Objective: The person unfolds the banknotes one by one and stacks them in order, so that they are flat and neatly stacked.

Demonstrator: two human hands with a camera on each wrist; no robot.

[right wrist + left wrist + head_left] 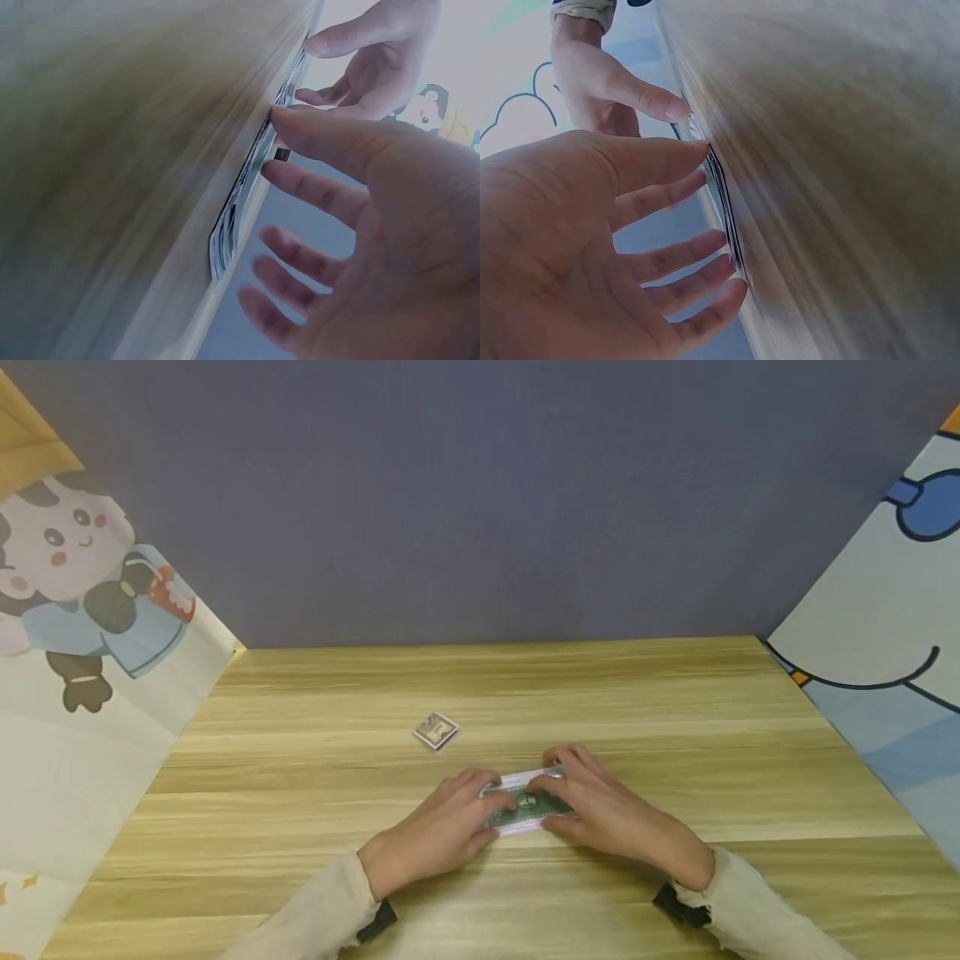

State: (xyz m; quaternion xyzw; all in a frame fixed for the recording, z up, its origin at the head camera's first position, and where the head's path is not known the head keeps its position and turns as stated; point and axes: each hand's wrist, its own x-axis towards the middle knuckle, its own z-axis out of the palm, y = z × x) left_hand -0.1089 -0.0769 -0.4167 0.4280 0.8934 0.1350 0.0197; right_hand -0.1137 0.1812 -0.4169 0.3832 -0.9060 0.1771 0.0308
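A flat stack of green banknotes [525,803] with white borders lies on the tabletop, slightly tilted in the head view. My left hand [444,827] grips its left end, thumb on the near edge, index finger on top and other fingers at the far edge. At the right end, my right hand [611,806] holds the stack with its thumb at the near edge and index finger over the top. Layered edges of the banknotes [724,202] show in the left wrist view. From the right wrist view, the stack's edges [225,244] look slightly spread.
A small square stack of printed paper pieces [437,731] lies beyond the left hand. The wooden table [300,710] meets a dark grey-blue panel [495,502] at the back. Cartoon-printed panels stand at the left [67,760] and right [847,610].
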